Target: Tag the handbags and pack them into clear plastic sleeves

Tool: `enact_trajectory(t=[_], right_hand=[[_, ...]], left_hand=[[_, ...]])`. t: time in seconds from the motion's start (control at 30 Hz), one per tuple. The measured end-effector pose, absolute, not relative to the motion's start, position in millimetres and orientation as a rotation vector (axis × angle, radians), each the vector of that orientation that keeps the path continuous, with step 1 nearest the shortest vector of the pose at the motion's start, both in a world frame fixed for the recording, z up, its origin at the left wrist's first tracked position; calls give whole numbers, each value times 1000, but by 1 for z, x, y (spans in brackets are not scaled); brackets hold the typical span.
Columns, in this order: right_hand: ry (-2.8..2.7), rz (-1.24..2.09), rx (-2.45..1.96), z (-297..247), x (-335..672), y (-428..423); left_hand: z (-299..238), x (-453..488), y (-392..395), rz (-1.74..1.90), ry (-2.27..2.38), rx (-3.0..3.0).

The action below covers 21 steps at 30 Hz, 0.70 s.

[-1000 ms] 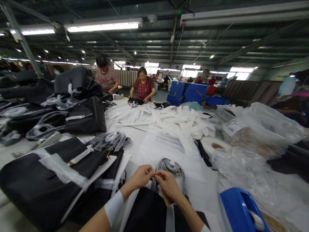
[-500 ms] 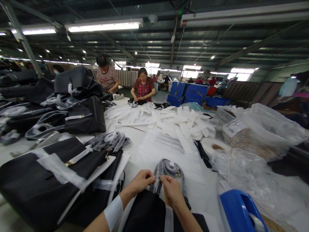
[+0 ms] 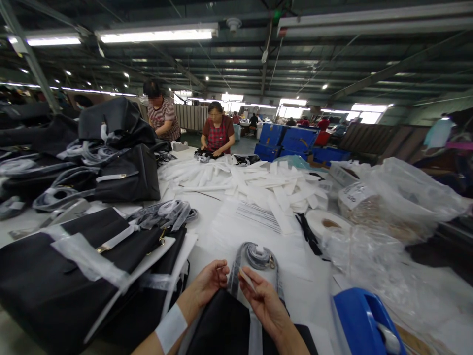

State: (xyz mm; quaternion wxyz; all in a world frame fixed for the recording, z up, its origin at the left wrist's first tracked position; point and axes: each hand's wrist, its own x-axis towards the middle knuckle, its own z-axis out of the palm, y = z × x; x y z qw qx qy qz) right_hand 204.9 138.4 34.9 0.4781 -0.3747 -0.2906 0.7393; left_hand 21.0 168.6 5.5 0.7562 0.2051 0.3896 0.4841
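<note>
A black bag (image 3: pixel 225 320) lies in front of me, a translucent wrapping strip (image 3: pixel 255 333) running down it. Above its top edge loops a strap in clear wrap (image 3: pixel 254 254), coiled at the far end with a gold-coloured clasp. My right hand (image 3: pixel 264 301) is over the bag, thumb and fingers pinching a thin pale strip (image 3: pixel 247 279). Just left of the strap, my left hand (image 3: pixel 210 282) has its fingers curled in; whether anything is between them is hidden. A pale band (image 3: pixel 172 326) goes round my left wrist.
More black bags (image 3: pixel 74 276) with wrapped straps are piled on the left. White strips (image 3: pixel 258 182) heap across the table, beyond a printed clear bag (image 3: pixel 254 217). On the right are a blue tape dispenser (image 3: pixel 365 320), a white roll (image 3: pixel 327 224) and clear plastic bags (image 3: pixel 410 202). Two co-workers stand opposite.
My hands were together at the strap, a thin clear piece between their fingertips. They have parted slightly, and my right hand has turned and now shows the pale strip.
</note>
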Motion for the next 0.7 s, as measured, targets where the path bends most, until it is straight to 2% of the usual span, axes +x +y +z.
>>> enact_trajectory(t=[0.2,0.27,0.37,0.53,0.7], right_hand=[[-570,1847,-890,31,214,139],[-599,1847,-1019,27,221,140],[-830,1681,-1354,21,234,144],[-991,1544,-1473,21,260,147],[-1019,1559,-1546,18,273,152]], left_hand=[[-10,13,171,1090,1089,510],[-13,15,177,996,1135,603],[-18,22,190,808,1168,733],[-22,33,204,528,1062,901],[-15,37,200,534,861,986]])
